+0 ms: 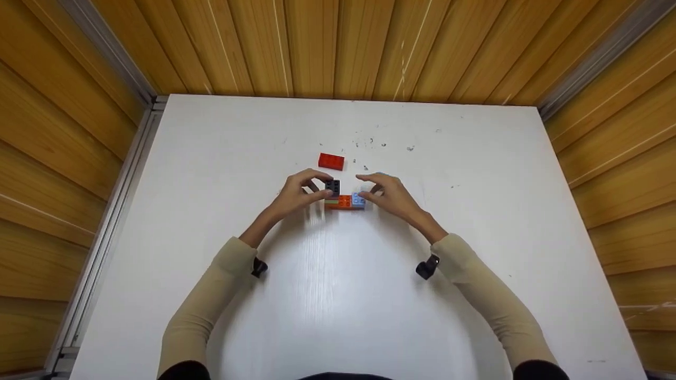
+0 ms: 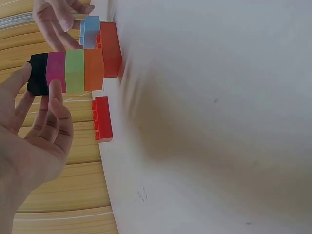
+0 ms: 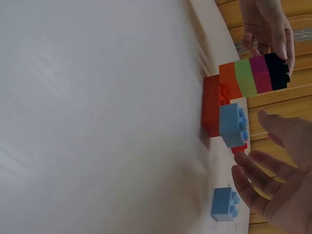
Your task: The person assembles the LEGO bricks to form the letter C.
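Observation:
A tower of black, magenta, green and orange bricks (image 2: 74, 72) stands on one end of a long orange-red brick (image 3: 210, 105). Around the tower's top, my left hand (image 1: 301, 192) pinches it at the black and magenta bricks, thumb on one side and fingers on the other. A light blue brick (image 3: 231, 124) sits on the other end of the long brick. Beside it my right hand (image 3: 287, 170) is spread, thumb and fingers apart, holding nothing. Orange studs show between tower and blue brick in the head view.
Behind the left hand lies a red brick (image 1: 331, 161) on the white table (image 1: 327, 295). A second light blue brick (image 3: 223, 204) rests on the table near the right hand, mostly covered by it in the head view. Wooden panels (image 1: 317, 47) stand behind the table.

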Available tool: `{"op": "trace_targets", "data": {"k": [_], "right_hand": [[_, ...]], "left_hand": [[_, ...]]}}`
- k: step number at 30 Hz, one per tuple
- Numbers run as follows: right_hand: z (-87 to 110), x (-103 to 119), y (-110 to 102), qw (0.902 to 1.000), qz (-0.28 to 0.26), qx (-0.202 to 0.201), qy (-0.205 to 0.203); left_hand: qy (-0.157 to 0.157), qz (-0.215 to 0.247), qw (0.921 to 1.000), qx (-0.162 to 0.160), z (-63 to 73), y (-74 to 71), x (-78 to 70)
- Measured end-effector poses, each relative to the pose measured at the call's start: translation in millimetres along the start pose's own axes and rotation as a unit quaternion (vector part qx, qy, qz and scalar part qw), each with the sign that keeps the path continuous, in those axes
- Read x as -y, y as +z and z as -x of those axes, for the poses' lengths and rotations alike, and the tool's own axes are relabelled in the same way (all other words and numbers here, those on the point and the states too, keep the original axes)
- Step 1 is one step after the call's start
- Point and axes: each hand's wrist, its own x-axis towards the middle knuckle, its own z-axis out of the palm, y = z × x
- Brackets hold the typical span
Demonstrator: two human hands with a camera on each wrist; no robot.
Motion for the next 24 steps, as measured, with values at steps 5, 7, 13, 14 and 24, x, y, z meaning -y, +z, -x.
{"op": "trace_targets", "data": {"k": [5,7,13,14,24], "right_hand": [[-22.0,4,-14,1.0000,0.002,-0.005,0.000],[-31.5,3,-16,1.0000,0.005,-0.003,0.006],[-57.4,0,-8,0.9983,0.040,0.017,0.037],[-61.6,-1,-5,0.9979,0.047,0.024,0.037],[-86.9,1,23,0.9890,0.128,0.071,-0.018]], "left_hand": [[0.002,-0.006,1.0000,-0.003,-2.6,2.3,9.2],[0.003,-0.007,1.0000,0.001,-3.4,3.0,9.8],[0.010,-0.006,0.9998,0.016,-2.3,4.6,9.8],[0.010,-0.006,0.9998,0.017,-1.2,4.3,9.7],[-0.003,-0.018,0.9998,0.010,5.2,4.3,6.0]]}}
